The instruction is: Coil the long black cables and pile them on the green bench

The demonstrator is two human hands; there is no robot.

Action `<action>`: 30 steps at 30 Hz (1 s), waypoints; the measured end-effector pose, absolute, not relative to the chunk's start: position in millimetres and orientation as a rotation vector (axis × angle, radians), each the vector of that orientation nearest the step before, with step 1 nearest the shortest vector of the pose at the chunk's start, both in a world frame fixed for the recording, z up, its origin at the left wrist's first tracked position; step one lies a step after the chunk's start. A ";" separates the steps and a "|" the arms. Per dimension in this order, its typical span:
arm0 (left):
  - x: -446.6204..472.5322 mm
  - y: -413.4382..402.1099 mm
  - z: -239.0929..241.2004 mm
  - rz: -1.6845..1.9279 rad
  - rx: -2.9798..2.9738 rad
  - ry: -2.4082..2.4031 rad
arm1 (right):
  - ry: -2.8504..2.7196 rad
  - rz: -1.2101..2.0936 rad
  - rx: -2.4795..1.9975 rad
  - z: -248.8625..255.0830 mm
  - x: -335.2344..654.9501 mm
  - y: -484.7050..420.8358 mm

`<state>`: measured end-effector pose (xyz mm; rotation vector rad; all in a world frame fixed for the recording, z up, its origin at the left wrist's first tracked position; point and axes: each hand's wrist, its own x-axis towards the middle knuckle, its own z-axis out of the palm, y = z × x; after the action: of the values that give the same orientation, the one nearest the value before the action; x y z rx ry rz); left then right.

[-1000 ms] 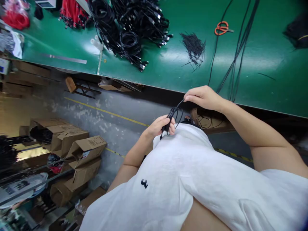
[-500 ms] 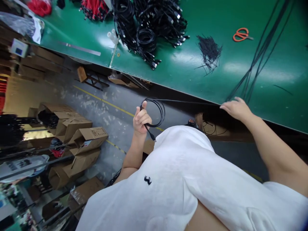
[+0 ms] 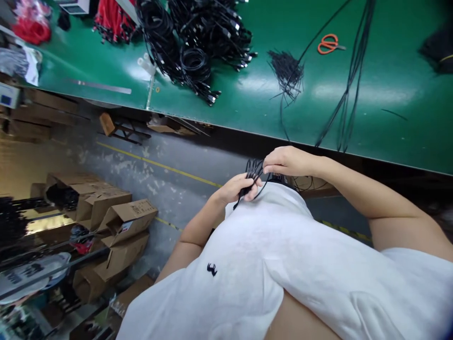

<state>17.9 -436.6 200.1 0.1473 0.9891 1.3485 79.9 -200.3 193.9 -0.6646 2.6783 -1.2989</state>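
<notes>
A coiled black cable (image 3: 253,169) sits in my left hand (image 3: 238,187), its fingers wrapped round the loops in front of my white shirt. My right hand (image 3: 283,160) meets the coil on its right side, fingers closed on the cable. One strand runs up from near my right hand, over the table's edge and across a heap of short black ties (image 3: 287,73). More long black cables (image 3: 348,89) lie on the green table (image 3: 396,89), hanging to its front edge. My fingers hide part of the coil.
Orange-handled scissors (image 3: 330,44) lie on the table. Bundles of black cables (image 3: 208,42) and red cables (image 3: 113,21) are heaped further left. A metal ruler (image 3: 102,87) lies near the edge. Cardboard boxes (image 3: 123,222) and a wooden stool (image 3: 108,124) stand on the floor.
My right hand has come left from the table edge to the coil. The left hand has moved right and lower, and the loops are now gathered tighter. The view has shifted slightly.
</notes>
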 end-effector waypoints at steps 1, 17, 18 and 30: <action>17.8 -438.4 203.7 1.367 0.092 0.968 | 2.635 -1.354 -0.599 189.7 79.9 -193.2; -43.1 -499.1 229.5 2.028 -0.285 1.412 | 2.793 -0.996 -0.471 134.2 151.2 -161.7; -40.0 -491.4 221.1 1.939 -0.262 1.437 | 2.752 -1.125 -0.585 157.7 144.8 -177.8; 24.4 -420.7 211.2 1.603 -0.144 0.920 | 2.631 -1.500 -0.238 181.3 75.6 -163.5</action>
<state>24.4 -420.7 211.2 -0.1439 0.9195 1.6029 75.6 -163.5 181.3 -0.2382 2.6307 -1.4997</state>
